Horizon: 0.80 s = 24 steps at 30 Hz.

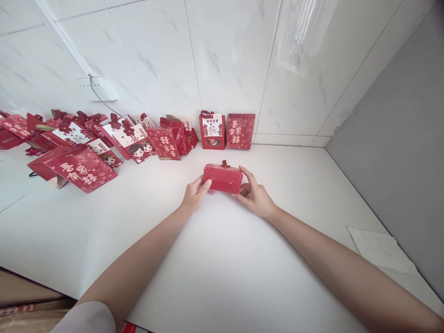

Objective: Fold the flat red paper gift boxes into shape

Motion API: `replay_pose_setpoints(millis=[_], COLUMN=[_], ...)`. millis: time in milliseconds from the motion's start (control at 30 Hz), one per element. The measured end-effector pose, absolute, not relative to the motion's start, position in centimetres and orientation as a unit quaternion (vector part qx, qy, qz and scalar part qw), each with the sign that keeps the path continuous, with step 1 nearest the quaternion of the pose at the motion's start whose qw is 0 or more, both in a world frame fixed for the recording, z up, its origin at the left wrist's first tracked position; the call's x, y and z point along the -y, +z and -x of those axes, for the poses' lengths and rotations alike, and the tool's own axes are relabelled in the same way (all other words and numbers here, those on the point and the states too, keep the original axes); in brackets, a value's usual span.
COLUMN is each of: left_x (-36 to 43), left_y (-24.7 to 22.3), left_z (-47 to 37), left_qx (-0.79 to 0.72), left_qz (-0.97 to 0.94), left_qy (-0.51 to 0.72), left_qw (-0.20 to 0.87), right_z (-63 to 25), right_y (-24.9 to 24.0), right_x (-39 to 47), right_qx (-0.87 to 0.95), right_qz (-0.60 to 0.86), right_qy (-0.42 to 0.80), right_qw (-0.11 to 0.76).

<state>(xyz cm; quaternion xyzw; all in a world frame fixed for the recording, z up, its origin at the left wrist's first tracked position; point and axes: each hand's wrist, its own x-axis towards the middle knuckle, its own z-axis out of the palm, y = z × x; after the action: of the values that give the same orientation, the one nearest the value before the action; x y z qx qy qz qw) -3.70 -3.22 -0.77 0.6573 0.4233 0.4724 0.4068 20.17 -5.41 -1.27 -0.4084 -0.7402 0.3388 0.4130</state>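
A small red gift box (pixel 223 179) is held between my two hands over the middle of the white table. Its flat folded bottom faces me, and a dark red ribbon (pixel 225 163) pokes out at the far side. My left hand (pixel 195 194) grips the box's left end, thumb on the near face. At the right end, my right hand (pixel 255 194) has its index finger at the upper corner and the thumb below. Beyond them, a red box with a white printed card (pixel 212 131) and a red box with gold characters (pixel 239 132) stand upright by the wall.
Many red gift boxes (pixel 83 169) crowd the table's back left, some tilted or lying down. A wall socket (pixel 95 89) with a grey cable is above them. White paper (pixel 381 249) lies at the right edge. Cardboard (pixel 24 296) shows below the table at lower left.
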Motion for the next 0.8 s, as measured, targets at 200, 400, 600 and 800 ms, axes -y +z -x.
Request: replay_pose_setpoints(millis=[200, 400, 600, 800], left_x=[3.2, 2.8, 1.9, 2.3], left_y=[-0.8, -0.5, -0.9, -0.6], left_z=[3.5, 3.8, 4.6, 4.4], left_qx=[-0.426, -0.458, -0.439, -0.469], left_qz=[-0.647, -0.641, -0.634, -0.635], left_qy=[0.469, 0.457, 0.444, 0.407], left_qw=[0.424, 0.413, 0.457, 0.459], right_z=[-20.3, -20.3, -20.2, -20.2], right_y=[-1.8, -1.3, -1.0, -1.2], right_x=[5.1, 5.1, 4.9, 4.8], right_qx=[0.738, 0.719, 0.694, 0.697], right_qz=[0.403, 0.414, 0.413, 0.399], right_qy=[0.340, 0.371, 0.381, 0.359], right_qw=[0.421, 0.417, 0.451, 0.476])
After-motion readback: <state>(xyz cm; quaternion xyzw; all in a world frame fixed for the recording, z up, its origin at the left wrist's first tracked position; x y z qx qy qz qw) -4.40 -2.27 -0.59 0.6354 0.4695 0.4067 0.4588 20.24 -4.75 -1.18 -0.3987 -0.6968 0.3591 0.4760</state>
